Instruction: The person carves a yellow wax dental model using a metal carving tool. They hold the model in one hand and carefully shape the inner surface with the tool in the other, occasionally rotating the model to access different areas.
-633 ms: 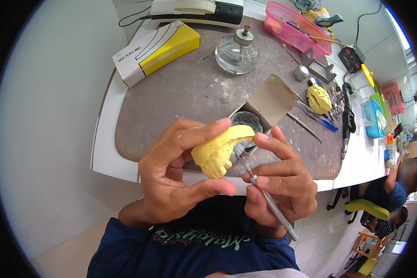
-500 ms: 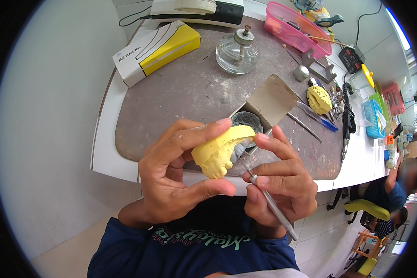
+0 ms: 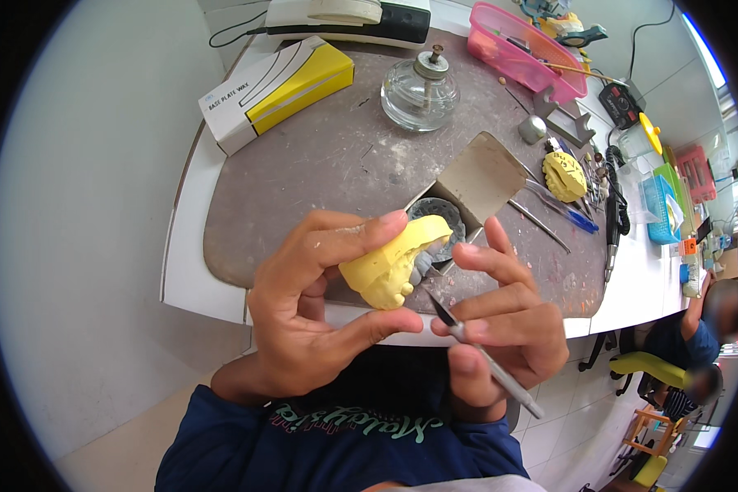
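Between the thumb and fingers of my left hand [image 3: 307,299] sits a yellow plaster dental model [image 3: 385,266], tilted, with several grey wax teeth [image 3: 421,266] on its right side. My right hand [image 3: 504,320] grips a craft knife [image 3: 500,373] with a silver handle in its thumb and fingers. The knife's pointed blade angles up and left, just short of the grey teeth and apart from them. Just beyond the model, a small open cardboard box [image 3: 482,182] holds a round dish of grey wax [image 3: 439,215], partly hidden by the model.
A glass spirit burner [image 3: 421,94] stands farther back, with a white and yellow box [image 3: 279,94] to its left. At right lie another yellow dental model [image 3: 564,176], a blue pen [image 3: 570,211] and metal tools. A pink basket [image 3: 521,53] stands behind. Two people sit far right.
The knife has drawn back from the grey teeth, down and right, and turned so its blade shows broad side. My left thumb has shifted slightly along the model, which tilts a little differently.
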Demonstrator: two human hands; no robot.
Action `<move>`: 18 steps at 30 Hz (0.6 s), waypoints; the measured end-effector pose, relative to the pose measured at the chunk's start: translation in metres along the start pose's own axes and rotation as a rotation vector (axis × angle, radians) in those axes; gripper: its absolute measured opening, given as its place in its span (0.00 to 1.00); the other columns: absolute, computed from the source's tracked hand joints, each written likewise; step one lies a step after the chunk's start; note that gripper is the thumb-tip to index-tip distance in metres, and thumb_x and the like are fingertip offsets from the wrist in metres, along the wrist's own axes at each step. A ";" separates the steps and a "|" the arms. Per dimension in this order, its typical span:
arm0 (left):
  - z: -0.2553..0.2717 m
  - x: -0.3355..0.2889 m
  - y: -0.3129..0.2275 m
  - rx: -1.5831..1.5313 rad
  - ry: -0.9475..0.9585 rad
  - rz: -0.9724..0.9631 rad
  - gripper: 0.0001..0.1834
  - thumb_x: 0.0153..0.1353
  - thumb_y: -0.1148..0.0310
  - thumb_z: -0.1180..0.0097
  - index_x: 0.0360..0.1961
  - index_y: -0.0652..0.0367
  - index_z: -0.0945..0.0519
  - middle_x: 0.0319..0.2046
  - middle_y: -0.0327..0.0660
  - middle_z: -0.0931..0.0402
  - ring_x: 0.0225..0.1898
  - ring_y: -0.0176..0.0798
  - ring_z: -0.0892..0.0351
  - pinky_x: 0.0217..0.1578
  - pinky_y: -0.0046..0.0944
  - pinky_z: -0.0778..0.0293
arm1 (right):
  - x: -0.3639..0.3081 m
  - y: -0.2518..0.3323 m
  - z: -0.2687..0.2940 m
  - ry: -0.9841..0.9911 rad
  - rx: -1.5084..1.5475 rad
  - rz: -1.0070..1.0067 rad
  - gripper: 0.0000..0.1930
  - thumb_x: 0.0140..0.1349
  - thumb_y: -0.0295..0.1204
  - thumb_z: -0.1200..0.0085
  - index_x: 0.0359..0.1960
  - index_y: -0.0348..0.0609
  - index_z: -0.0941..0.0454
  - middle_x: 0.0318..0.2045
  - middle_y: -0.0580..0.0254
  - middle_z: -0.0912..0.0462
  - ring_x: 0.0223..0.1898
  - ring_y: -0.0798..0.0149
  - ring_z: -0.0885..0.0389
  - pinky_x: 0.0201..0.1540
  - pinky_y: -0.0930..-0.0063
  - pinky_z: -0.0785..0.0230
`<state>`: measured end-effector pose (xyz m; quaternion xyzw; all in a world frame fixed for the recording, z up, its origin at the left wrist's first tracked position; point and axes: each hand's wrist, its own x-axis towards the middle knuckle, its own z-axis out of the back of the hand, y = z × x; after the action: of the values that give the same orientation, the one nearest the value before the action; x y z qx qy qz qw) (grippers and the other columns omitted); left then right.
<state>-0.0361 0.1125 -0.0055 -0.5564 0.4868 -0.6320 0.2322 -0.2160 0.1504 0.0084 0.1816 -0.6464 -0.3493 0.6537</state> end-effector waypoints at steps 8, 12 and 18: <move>0.002 0.001 0.002 0.128 -0.011 0.009 0.43 0.44 0.69 0.20 0.61 0.69 0.28 0.52 0.43 0.30 0.55 0.37 0.24 0.57 0.35 0.27 | 0.001 0.004 0.019 0.037 -0.418 -0.044 0.15 0.46 0.16 0.28 0.36 0.38 0.19 0.28 0.57 0.16 0.21 0.71 0.22 0.22 0.82 0.31; -0.002 0.003 -0.002 0.149 -0.061 0.133 0.46 0.41 0.66 0.18 0.62 0.67 0.29 0.51 0.39 0.30 0.53 0.33 0.25 0.57 0.34 0.28 | 0.002 0.005 0.020 0.166 -0.518 -0.118 0.15 0.47 0.18 0.28 0.38 0.40 0.17 0.30 0.56 0.16 0.23 0.69 0.19 0.23 0.78 0.27; -0.009 0.001 0.001 0.125 -0.113 0.116 0.51 0.39 0.64 0.17 0.63 0.62 0.34 0.47 0.38 0.28 0.50 0.31 0.26 0.54 0.33 0.27 | -0.003 0.007 0.022 0.079 -0.291 -0.080 0.16 0.52 0.30 0.27 0.41 0.41 0.15 0.30 0.55 0.16 0.25 0.66 0.17 0.27 0.75 0.25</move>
<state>-0.0456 0.1143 -0.0049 -0.5464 0.4640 -0.6142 0.3299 -0.2355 0.1623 0.0132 0.1239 -0.5548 -0.4576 0.6837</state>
